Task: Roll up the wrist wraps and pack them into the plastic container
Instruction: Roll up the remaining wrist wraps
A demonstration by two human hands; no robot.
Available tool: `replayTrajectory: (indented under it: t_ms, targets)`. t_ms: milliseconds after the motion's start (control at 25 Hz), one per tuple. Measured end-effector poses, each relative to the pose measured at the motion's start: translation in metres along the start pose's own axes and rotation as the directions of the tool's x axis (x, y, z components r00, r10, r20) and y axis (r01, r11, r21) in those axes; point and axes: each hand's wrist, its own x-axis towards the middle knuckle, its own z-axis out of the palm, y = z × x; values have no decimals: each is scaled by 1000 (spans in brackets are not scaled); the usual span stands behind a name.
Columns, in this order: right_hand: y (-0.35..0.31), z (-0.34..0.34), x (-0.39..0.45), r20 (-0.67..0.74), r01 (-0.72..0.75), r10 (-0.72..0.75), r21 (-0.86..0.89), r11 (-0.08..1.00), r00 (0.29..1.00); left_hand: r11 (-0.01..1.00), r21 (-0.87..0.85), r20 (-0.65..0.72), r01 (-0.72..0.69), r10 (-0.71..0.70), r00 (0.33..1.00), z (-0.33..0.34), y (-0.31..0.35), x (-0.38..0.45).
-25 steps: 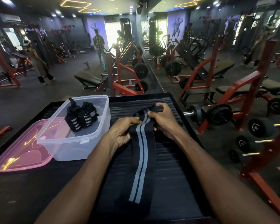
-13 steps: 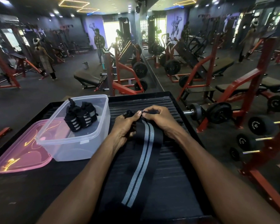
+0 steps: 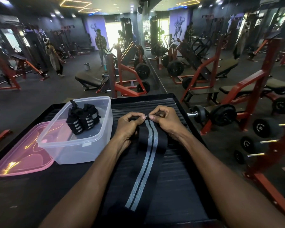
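A long black wrist wrap [image 3: 147, 155] with two grey stripes lies flat on the black ribbed table [image 3: 179, 181], running from the near edge away from me. My left hand [image 3: 127, 127] and my right hand [image 3: 165, 120] both pinch its far end, fingertips close together, with the end folded small between them. To the left stands a clear plastic container [image 3: 72, 143]. Two rolled black wraps [image 3: 82, 119] with grey stripes sit inside it.
A pink translucent lid [image 3: 21, 153] lies flat left of the container. Beyond the table's right edge are red racks and dumbbells [image 3: 263, 127]. Benches and weight machines fill the gym floor ahead, where two people stand far off.
My hands have slid to the wrap's far end and closed together, now pinching a small fold at the tip. The wrap lies straighter on the table.
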Motion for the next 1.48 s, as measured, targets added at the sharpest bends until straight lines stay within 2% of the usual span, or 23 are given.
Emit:
replayTrajectory:
  t_ms: [200, 400, 520, 680, 800, 880, 960, 1200, 1280, 1360, 1480]
  targets:
    - [4, 0, 3, 25, -127, 126, 64, 990, 992, 999, 31, -11, -31, 31, 999, -1, 2, 1]
    - [-3, -2, -1, 16, -52, 51, 82, 995, 999, 984, -150, 94, 99, -85, 992, 2, 6, -4]
    - [-3, -2, -1, 47, -52, 48, 90, 995, 998, 997, -55, 43, 53, -50, 998, 0, 3, 0]
    - [-1, -1, 2, 56, -146, 140, 122, 982, 989, 1000, 18, 13, -25, 24, 1000, -2, 2, 2]
    - [-1, -1, 1, 20, -80, 79, 82, 993, 997, 1000, -23, 35, 3, -2, 999, -1, 4, 1]
    - [-2, -1, 0, 14, -24, 23, 78, 997, 1000, 988, -130, 84, 88, -78, 993, 1, 5, -1]
    - [-2, -1, -1, 20, 3, -5, 74, 997, 1000, 981, -139, 88, 135, -123, 989, 1, 5, -2]
    - [-1, 0, -1, 25, -3, 2, 27, 1000, 1000, 1000, -7, 4, 13, -13, 1000, -2, 6, -1]
    - [-1, 0, -1, 11, 17, -17, 11, 1000, 1000, 996, -83, 41, 36, -33, 999, 1, 6, -2]
    - [-2, 0, -2, 3, 42, -42, 8, 999, 999, 976, -181, 80, 123, -110, 991, 2, 7, -3]
    - [-2, -1, -2, 30, 40, -40, 19, 999, 999, 987, -129, 39, 98, -93, 995, 0, 5, -2]
